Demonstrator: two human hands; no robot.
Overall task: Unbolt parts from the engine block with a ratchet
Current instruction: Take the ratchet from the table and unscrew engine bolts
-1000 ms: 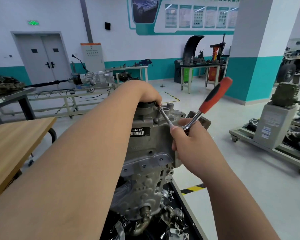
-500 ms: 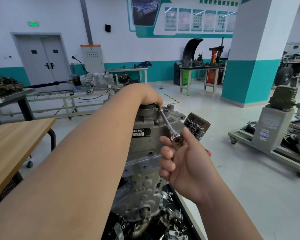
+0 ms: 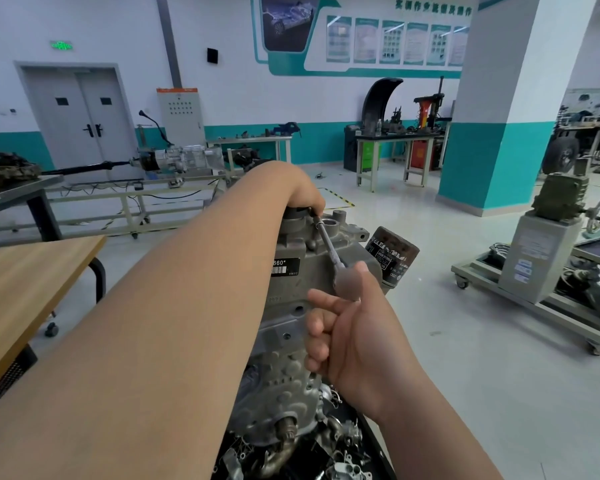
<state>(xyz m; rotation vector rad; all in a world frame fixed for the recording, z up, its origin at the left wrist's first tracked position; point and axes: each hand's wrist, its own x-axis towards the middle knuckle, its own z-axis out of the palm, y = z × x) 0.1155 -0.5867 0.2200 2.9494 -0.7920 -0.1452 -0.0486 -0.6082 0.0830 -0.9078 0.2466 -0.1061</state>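
Observation:
The grey engine block stands upright in front of me, with a black oil filter on its right side. A ratchet with a long extension bar reaches from my right hand up to the block's top. My right hand grips the ratchet at its head, which is blurred; the red handle is hidden behind the hand. My left hand rests over the top of the block, fingers curled at the far end of the extension where it meets the block.
A wooden table stands at the left. Loose metal parts lie in a black tray below the block. A wheeled stand with a gearbox is at the right, and workbenches line the far wall.
My right hand swung the ratchet handle down from upper right until it vanished behind the hand. The left hand stayed on top of the block.

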